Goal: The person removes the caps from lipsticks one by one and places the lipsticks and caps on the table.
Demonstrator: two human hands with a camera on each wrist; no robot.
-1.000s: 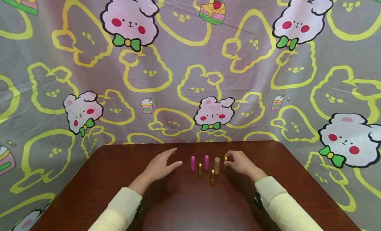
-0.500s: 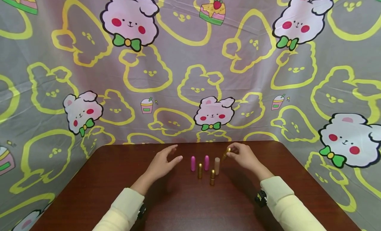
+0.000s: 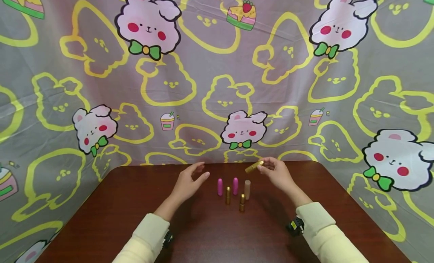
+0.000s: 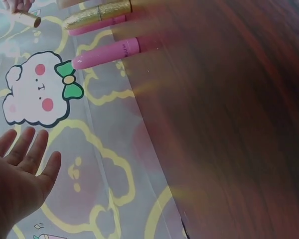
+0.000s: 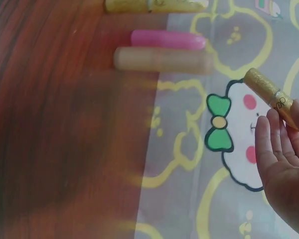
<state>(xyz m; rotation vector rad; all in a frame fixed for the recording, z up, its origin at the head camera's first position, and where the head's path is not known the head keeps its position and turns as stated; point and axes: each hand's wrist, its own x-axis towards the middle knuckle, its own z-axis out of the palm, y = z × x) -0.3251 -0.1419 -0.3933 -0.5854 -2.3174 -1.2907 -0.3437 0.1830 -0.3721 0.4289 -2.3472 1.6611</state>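
Note:
Between thumb and fingertips, my right hand (image 3: 279, 175) pinches a gold lipstick tube (image 3: 252, 167), tilted and raised above the far part of the table. Lettering shows on that tube in the right wrist view, partly covered by the thumb. My left hand (image 3: 187, 184) hovers at the left with its fingers apart, touching nothing. Between the hands stand two pink bullet-shaped tubes (image 3: 220, 187), two gold lipstick tubes (image 3: 228, 195) and a tan cylindrical tube (image 3: 247, 189), all upright. The left wrist view shows lettering near the base of a pink tube (image 4: 107, 53).
The dark brown wooden table (image 3: 217, 233) has its far edge just behind the tubes. A grey cloth (image 3: 203, 116) printed with yellow outlines and white bunny faces hangs behind and at both sides. Black wrist cameras (image 3: 296, 226) sit at the sleeve cuffs.
My right hand has lifted the gold lipstick tube off the table, up and away, tipping it from upright to nearly level. My left hand has shifted slightly forward. The other tubes have stayed put.

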